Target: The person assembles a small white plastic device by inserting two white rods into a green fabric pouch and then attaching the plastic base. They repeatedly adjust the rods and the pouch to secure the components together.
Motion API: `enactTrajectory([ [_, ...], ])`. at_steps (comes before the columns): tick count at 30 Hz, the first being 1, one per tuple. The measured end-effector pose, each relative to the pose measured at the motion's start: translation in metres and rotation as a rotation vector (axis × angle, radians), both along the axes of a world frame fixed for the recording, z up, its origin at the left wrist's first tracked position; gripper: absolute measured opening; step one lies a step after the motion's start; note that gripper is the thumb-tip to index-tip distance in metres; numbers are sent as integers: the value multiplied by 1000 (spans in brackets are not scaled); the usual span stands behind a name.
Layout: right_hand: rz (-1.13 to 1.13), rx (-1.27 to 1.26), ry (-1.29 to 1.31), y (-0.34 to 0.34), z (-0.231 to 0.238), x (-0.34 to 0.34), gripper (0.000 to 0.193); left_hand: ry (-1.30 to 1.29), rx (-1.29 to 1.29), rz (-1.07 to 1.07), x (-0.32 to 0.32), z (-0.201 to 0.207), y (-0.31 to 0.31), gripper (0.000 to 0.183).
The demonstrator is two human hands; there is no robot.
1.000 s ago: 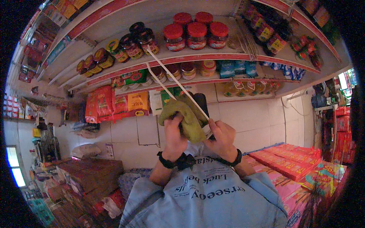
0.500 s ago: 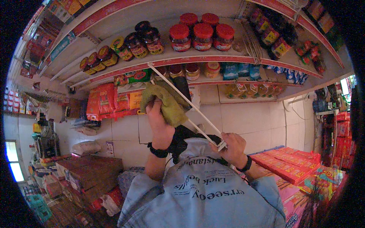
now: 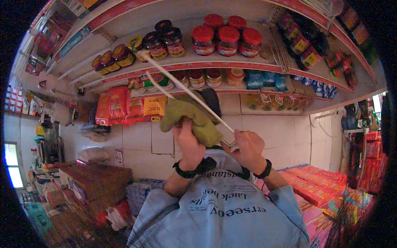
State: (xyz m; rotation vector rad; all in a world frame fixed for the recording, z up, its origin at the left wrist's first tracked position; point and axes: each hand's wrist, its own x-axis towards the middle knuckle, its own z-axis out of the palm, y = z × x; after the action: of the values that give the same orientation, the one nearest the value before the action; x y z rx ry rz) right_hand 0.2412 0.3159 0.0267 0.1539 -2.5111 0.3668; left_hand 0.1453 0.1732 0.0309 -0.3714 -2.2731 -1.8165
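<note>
My left hand [image 3: 189,145] is closed around an olive-green cloth [image 3: 191,118], bunched against a long white rod frame [image 3: 202,103]. The frame has two thin bars joined at the near end, like a wire shelf divider. One bar passes into the cloth and comes out at its upper left; the other runs above it. My right hand [image 3: 249,151] grips the joined end, thumb and fingers pressed together, to the right of the cloth. The frame slants up to the left, its far tip in front of the shelf jars, slightly blurred.
Ahead, a shelf with a red edge strip [image 3: 206,66] holds red-lidded jars [image 3: 228,39] and dark-lidded jars [image 3: 173,41]. Red packets [image 3: 118,105] hang at the lower left. A brown carton [image 3: 97,182] stands at left; red boxes [image 3: 312,182] lie stacked at right.
The cloth and my left hand have moved right and down along the frame, closer to my right hand. My right hand has risen slightly, and the frame's far end has shifted up and left.
</note>
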Motion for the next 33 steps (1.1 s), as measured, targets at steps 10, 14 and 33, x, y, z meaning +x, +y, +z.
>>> enactTrajectory([
  [10,-1,-222,-45,-16,8,4,51,-537,868,-133,-24,22,-3,20],
  [14,19,-233,-223,-10,7,26,51,-464,865,-149,-41,42,-11,23],
  [33,-8,-227,-156,14,8,35,49,68,-17,-179,-35,33,-1,28],
])
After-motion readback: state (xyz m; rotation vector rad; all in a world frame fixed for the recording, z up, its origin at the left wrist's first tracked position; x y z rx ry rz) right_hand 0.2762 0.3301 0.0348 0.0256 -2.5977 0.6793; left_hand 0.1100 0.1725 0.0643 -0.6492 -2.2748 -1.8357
